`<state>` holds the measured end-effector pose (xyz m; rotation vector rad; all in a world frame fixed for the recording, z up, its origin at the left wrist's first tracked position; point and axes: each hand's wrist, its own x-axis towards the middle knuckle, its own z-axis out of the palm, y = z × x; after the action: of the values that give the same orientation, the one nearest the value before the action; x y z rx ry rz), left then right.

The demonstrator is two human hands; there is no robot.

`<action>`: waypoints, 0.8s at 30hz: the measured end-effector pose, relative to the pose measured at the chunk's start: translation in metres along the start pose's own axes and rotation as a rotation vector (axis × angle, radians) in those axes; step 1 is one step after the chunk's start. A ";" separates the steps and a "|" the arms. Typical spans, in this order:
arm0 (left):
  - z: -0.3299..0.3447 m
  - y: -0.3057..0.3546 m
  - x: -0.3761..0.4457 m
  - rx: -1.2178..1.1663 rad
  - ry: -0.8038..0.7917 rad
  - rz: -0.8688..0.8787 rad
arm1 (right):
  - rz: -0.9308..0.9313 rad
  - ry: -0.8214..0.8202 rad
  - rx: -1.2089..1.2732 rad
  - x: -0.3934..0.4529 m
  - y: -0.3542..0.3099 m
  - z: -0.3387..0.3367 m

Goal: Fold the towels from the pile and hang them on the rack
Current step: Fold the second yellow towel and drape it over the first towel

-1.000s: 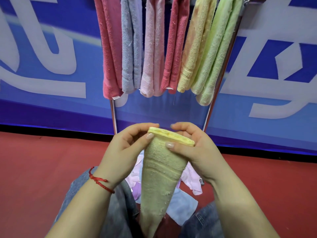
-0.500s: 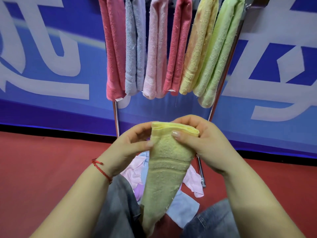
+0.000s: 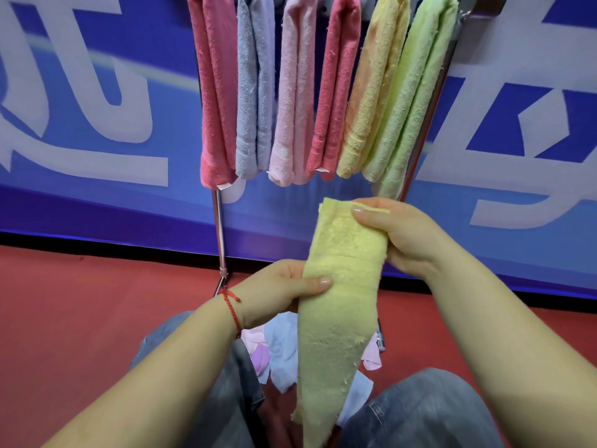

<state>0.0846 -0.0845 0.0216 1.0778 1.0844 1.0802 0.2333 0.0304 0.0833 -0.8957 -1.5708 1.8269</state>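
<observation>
Fingers of both hands pinch yellow towel (image 3: 342,286): right (image 3: 403,240) topmost, left (image 3: 277,292) midway.

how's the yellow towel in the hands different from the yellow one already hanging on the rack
The held yellow towel is gripped by the right hand at its top and the left hand midway down; the hung yellow towel is draped over the rack, untouched. The held one hangs free below the grip; the hung one sits pressed between a red and a green towel. Both are folded into long narrow strips of yellow terry.
</observation>
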 end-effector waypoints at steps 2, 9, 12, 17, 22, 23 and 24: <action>0.002 0.006 0.001 -0.082 0.012 0.001 | 0.125 0.062 0.229 0.004 0.017 -0.005; -0.002 0.028 0.013 -0.333 0.091 -0.085 | 0.441 -0.207 0.493 -0.021 0.078 0.005; -0.009 0.036 0.020 -0.373 0.129 -0.142 | 0.430 -0.381 0.528 -0.027 0.096 0.015; -0.024 0.052 0.029 -0.382 0.248 -0.195 | 0.446 -0.456 0.206 -0.036 0.107 0.025; -0.038 0.030 0.033 -0.309 0.368 -0.308 | 0.364 -0.399 0.135 -0.035 0.087 0.033; -0.040 0.021 0.031 -0.337 0.340 -0.323 | 0.334 -0.379 0.169 -0.033 0.080 0.033; -0.040 0.011 0.030 -0.359 0.298 -0.334 | 0.305 -0.352 0.212 -0.032 0.073 0.033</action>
<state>0.0481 -0.0488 0.0229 0.4402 1.1969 1.1292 0.2280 -0.0261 0.0186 -0.7782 -1.4600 2.4261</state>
